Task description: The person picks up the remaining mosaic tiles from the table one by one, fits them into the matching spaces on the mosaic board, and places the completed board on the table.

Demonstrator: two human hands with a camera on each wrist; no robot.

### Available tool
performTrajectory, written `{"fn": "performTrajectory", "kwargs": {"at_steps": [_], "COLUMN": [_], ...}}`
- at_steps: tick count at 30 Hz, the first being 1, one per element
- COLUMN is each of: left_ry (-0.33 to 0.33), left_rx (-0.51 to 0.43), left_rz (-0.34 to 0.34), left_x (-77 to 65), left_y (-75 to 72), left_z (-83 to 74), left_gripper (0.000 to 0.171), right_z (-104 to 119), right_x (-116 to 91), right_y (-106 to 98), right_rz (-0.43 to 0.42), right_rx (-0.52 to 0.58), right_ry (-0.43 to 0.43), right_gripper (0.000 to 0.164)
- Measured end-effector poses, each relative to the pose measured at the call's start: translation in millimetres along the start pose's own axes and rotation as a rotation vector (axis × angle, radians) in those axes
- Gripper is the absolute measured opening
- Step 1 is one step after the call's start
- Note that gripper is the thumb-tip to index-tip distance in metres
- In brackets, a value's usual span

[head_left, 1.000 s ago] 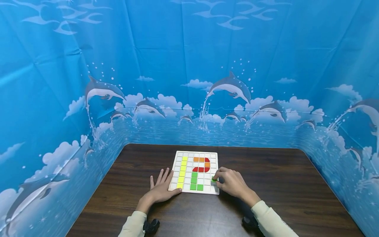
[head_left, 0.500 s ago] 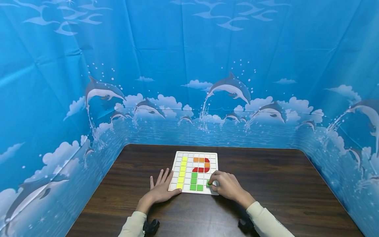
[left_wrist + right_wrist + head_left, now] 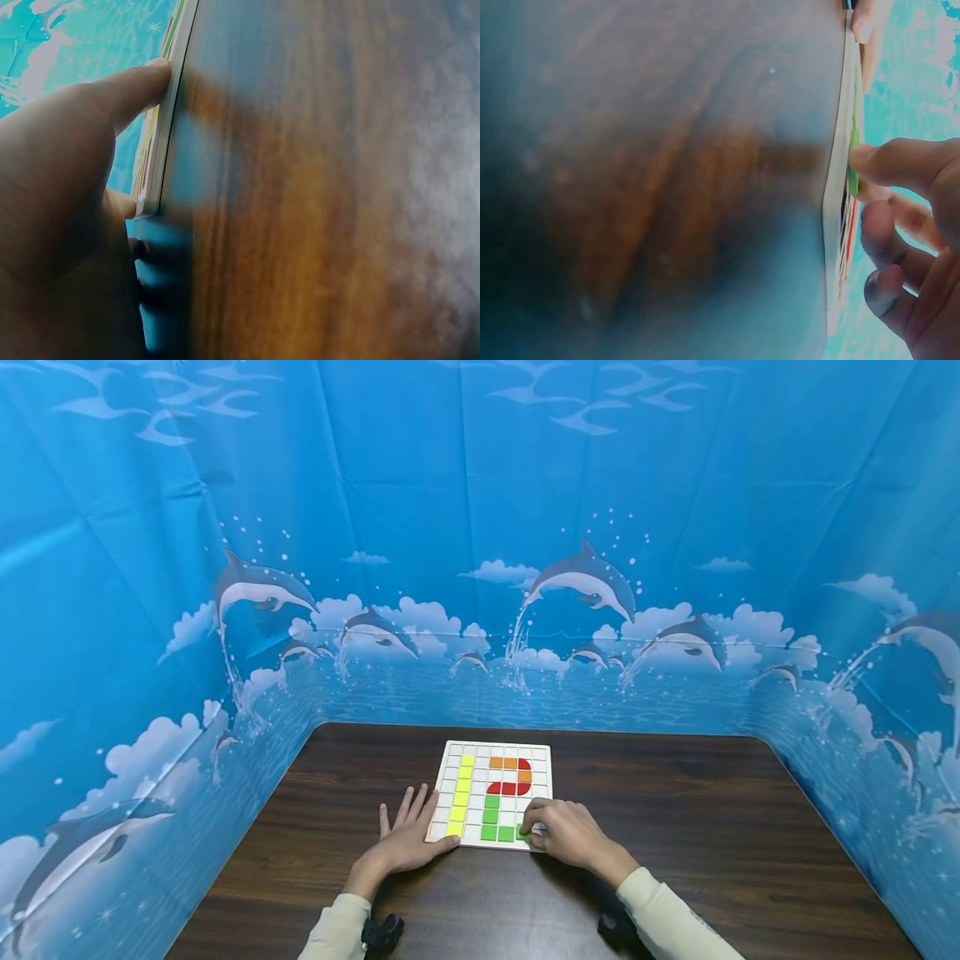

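Observation:
A white gridded board (image 3: 539, 778) lies on the dark wooden table. My left hand (image 3: 405, 846) rests spread at its left side, the thumb (image 3: 146, 84) over the board's near edge. At the bottom row my right hand (image 3: 573, 833) pinches a green square tile (image 3: 853, 163) between thumb and fingers, just right of another green tile (image 3: 506, 834). Yellow tiles (image 3: 461, 793) run in a column on the left. Orange and red tiles (image 3: 513, 789) form a hooked shape above a short green column (image 3: 490, 814). Part of the board's right side is hidden behind my right hand.
The wooden table (image 3: 675, 810) stretches around the board on all sides. A blue curtain (image 3: 450, 543) printed with dolphins stands along the table's back and sides. A dark wrist camera (image 3: 384, 932) sits under the left sleeve, another (image 3: 617, 930) by the right.
My right hand has carried the green tile left and toward the near edge, from the board's right side to the bottom row beside the other green tile. My left hand has stayed in place.

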State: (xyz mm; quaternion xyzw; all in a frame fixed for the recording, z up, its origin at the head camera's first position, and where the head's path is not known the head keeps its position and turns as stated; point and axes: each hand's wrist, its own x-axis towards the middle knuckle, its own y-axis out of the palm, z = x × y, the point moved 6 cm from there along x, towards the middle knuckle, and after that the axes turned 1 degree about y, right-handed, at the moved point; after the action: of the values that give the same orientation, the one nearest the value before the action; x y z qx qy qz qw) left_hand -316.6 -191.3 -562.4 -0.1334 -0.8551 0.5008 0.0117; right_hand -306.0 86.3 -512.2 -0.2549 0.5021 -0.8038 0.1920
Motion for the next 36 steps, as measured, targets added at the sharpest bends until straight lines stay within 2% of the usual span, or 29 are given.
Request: {"fn": "performTrajectory", "kwargs": {"at_steps": [8,11,15,20,23,30,36], "left_ry": [-0.014,0.004,0.017,0.021,0.025,0.048,0.055], "left_rx": [0.005,0.010,0.008,-0.009,-0.030,-0.064,-0.077], "left_rz": [0.029,0.007,-0.010,-0.006,-0.003,0.000,0.007], "left_x": [-1.7,3.4,5.7,4.9,2.9,-0.3,-2.2], "left_y": [-2.7,4.6,6.4,5.2,2.8,-2.3,-4.8], "left_z": [-3.3,5.4,9.2,7.3,4.2,-2.4,-3.7], "left_gripper": [0.106,0.110,0.110,0.110,0.109,0.109,0.108], "right_z": [4,5,4,2,2,-2,-17], "right_x": [2,3,3,1,-2,-11,-18], "right_y": [0,-1,0,2,1,-10,-21], "right_rz": [0.049,0.053,0.060,0.066,0.049,-0.055,-0.073], "right_rx": [0.000,-0.004,0.000,0.009,0.017,0.024,0.017], "right_ry": [-0.026,-0.025,-0.017,-0.012,-0.013,-0.037,0.038], "right_gripper": [0.008,0.008,0.009,0.011,0.012,0.011,0.008]}}
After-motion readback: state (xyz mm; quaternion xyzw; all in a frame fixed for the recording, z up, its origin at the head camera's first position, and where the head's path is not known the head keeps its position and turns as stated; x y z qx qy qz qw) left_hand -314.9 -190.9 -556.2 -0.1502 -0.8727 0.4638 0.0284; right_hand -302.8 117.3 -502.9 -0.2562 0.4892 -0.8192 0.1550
